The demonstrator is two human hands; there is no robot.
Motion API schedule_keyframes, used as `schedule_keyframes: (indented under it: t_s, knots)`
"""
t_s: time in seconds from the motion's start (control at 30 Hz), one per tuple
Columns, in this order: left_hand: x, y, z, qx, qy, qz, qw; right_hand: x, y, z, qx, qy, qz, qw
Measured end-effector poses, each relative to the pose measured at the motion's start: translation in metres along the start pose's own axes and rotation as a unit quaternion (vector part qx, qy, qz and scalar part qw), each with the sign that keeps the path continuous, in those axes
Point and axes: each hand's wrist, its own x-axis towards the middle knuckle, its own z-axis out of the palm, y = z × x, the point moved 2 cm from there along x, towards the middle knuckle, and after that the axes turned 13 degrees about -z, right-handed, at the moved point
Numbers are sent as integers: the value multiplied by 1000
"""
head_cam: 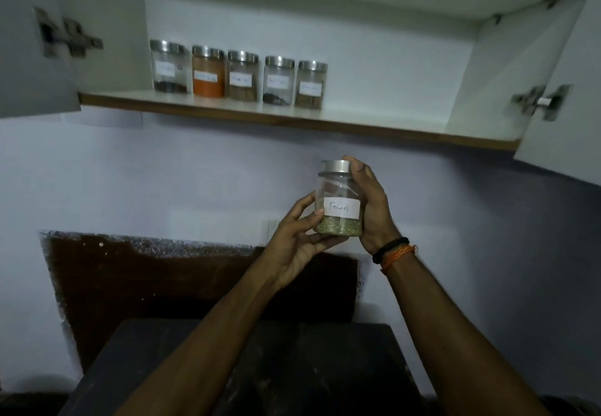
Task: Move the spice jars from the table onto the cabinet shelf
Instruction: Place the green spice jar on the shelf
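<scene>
Dark table [247, 367] at bottom of view. Above it, fennel jar [340, 202] held upright in mid-air, below the cabinet shelf [374, 127]. Left hand [297, 243]: fingers cupped under the base, thumb on the glass side. Right hand [370, 207]: fingers wrapped round jar and steel lid. On the shelf, five labelled spice jars [239, 74] in a row, left portion. Cabinet doors [32, 58] open.

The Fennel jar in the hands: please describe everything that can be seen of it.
The Fennel jar is clear, with a silver metal-looking lid and a white handwritten label. A shallow layer of greenish seeds fills its bottom. It is upright, in the air below the shelf. The right hand grips its side and lid; the left hand supports its base.
</scene>
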Motion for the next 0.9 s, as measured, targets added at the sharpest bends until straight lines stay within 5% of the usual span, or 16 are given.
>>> schedule_keyframes:
  t_s: [0.53,0.9]
  knots:
    - [49,119,73,191,-63,70,977,92,-89,21,-4,-1,-117,993]
    - [85,194,120,403,19,121,907,123,-106,16,-1,-13,-160,987]
